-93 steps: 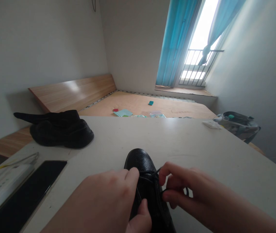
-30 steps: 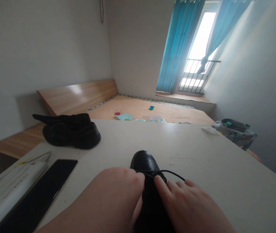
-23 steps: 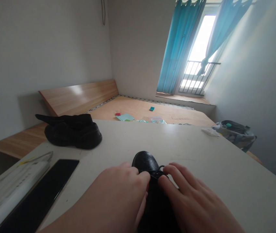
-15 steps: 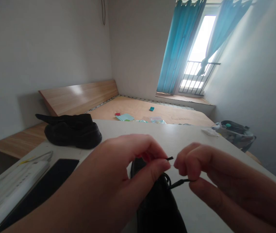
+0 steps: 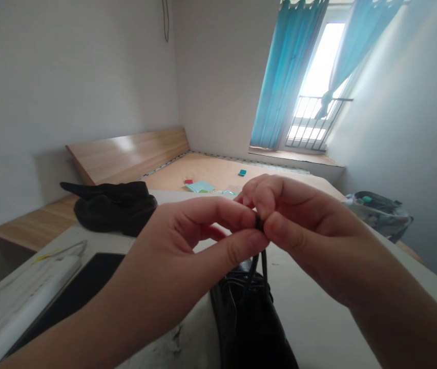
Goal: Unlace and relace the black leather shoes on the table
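Note:
A black shoe [image 5: 254, 318] lies on the white table in front of me, its lower part cut off by the picture's edge. Two strands of black shoelace [image 5: 264, 266] rise from it to my fingertips. My left hand [image 5: 203, 246] pinches the lace between thumb and index finger. Touching it from the right, my right hand [image 5: 306, 225] also pinches the lace, with thumb and fingers pressed together. The lace ends are mostly hidden between the fingers. Another black shoe [image 5: 114, 207] sits at the table's far left corner.
Left of my arm lie a dark flat panel [image 5: 68, 297] and a long white box-like object [image 5: 29, 307] with a cable. Behind the white table [image 5: 318, 307] is a bed board [image 5: 172, 171] with small items. A bag [image 5: 383, 215] stands beyond the right edge.
Both hands have risen and come together above the shoe. Half a second ago they held separate lace ends apart; now the strands run up taut to one spot.

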### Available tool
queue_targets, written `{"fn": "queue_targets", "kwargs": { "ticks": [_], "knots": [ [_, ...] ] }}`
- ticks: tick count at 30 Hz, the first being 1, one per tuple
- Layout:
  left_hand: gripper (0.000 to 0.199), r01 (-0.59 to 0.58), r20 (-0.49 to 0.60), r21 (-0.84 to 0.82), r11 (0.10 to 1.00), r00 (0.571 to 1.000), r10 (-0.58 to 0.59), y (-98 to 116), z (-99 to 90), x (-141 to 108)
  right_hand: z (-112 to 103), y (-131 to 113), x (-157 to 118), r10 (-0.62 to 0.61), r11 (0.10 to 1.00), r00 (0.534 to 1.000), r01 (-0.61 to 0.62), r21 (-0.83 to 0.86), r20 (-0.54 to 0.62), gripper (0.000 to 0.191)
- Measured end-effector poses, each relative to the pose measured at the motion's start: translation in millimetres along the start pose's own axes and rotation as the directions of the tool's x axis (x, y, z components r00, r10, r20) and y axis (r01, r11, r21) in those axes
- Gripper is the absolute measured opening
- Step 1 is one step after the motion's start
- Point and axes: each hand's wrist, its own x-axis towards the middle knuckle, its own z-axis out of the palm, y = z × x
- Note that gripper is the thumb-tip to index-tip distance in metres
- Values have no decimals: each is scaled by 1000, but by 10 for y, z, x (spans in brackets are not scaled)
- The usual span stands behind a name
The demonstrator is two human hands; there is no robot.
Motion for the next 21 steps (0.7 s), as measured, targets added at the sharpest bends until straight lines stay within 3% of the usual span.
{"fn": "queue_targets", "kwargs": {
  "ticks": [2,5,8,11,13,15,17,18,19,21],
  "knots": [
    [5,-16,-37,45,999,999,17,-21,-9,-5,-48,44,-13,29,999,1000,-29,-18,3,20],
    [3,-79,-138,178,981,985,105,-21,-10,-58,-93,18,-69,143,969,984,-118,-218,103,14],
    [5,-92,-170,263,960,975,140,-11,3,-103,-107,-46,-108,300,924,882,-174,-341,363,26],
    [8,-36,-34,263,964,998,47,-27,-36,-73,-108,-46,-108,396,911,761,-255,-324,515,35],
    [33,41,166,220,975,983,-79,-56,-109,-10,-115,-10,-94,425,901,756,-304,-308,498,36],
    [57,143,413,215,966,883,-222,-91,-179,54,-125,33,-74,409,910,789,-314,-272,459,38],
    [49,161,598,301,940,736,-318,-128,-195,86,-121,63,-57,398,917,802,-326,-232,446,39],
    [38,146,642,339,930,686,-342,-146,-174,85,-110,72,-53,406,914,799,-342,-220,444,38],
    [25,124,663,365,923,661,-351,-165,-135,74,-92,79,-53,427,904,785,-372,-209,449,35],
    [13,91,671,373,923,661,-336,-205,-23,37,-39,90,-70,460,883,752,-442,-157,472,30]
  ]
}}
